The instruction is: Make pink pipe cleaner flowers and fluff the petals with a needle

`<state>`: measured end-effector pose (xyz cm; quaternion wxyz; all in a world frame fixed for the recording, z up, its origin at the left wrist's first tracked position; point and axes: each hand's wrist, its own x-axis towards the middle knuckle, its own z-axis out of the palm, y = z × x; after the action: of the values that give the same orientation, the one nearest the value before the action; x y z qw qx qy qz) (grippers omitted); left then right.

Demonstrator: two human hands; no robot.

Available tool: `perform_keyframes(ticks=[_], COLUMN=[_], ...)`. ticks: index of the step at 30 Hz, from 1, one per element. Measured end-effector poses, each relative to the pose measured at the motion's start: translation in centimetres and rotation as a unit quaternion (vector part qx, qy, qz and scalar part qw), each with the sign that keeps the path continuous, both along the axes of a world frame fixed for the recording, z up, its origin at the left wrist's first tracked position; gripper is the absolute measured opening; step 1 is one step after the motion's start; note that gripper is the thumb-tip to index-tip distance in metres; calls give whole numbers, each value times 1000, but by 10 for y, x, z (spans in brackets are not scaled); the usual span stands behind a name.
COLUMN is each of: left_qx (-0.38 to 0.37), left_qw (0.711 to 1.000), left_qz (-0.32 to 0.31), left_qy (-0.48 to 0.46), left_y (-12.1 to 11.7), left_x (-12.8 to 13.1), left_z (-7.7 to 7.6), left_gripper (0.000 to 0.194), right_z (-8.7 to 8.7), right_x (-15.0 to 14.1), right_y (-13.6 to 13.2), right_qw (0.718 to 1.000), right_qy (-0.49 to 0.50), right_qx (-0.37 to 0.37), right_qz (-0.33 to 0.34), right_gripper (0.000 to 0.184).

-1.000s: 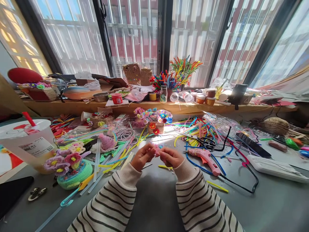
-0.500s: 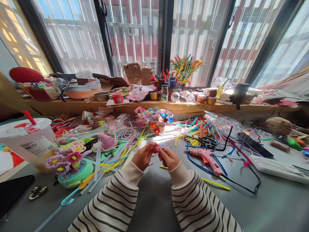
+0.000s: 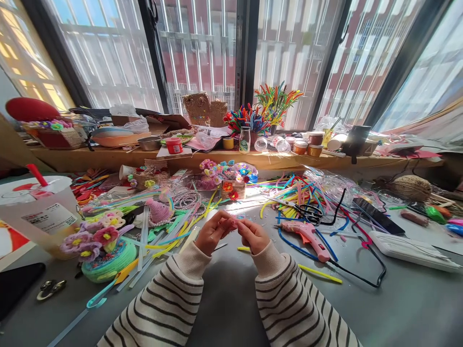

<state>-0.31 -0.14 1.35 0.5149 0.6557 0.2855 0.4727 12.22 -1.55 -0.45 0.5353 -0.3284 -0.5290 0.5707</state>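
My left hand [image 3: 213, 233] and my right hand [image 3: 253, 235] meet above the grey table [image 3: 398, 308], both in striped sleeves. Their fingers pinch a small pink fuzzy piece [image 3: 237, 220] held between them. Most of that piece is hidden by my fingers. A pink glue gun [image 3: 307, 234] lies just right of my right hand, its black cord trailing to the right. Black-handled scissors [image 3: 309, 213] rest behind it.
Coloured pipe cleaners [image 3: 300, 193] are heaped at centre right. A green basket of fuzzy flowers [image 3: 103, 250] and a lidded drink cup [image 3: 39, 212] stand at the left. A black phone [image 3: 378, 215] and white case [image 3: 412, 250] lie at the right. A cluttered wooden ledge [image 3: 108, 158] runs under the windows.
My hands have stayed close together on the pink piece, the right one drawing slightly in towards the left. The view has shifted a little.
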Motion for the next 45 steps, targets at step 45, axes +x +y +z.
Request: perform_keyframes(ticks=[45], left_qx=[-153], left_qw=[931], left_qz=[-183], left_qy=[274], left_y=[14], left_x=[-18], left_z=[1], left_gripper=[38], right_z=[1], right_x=[14], right_y=[-7], right_qw=[753], right_qy=[-536], right_qx=[334], right_qz=[-184], right_gripper=[13])
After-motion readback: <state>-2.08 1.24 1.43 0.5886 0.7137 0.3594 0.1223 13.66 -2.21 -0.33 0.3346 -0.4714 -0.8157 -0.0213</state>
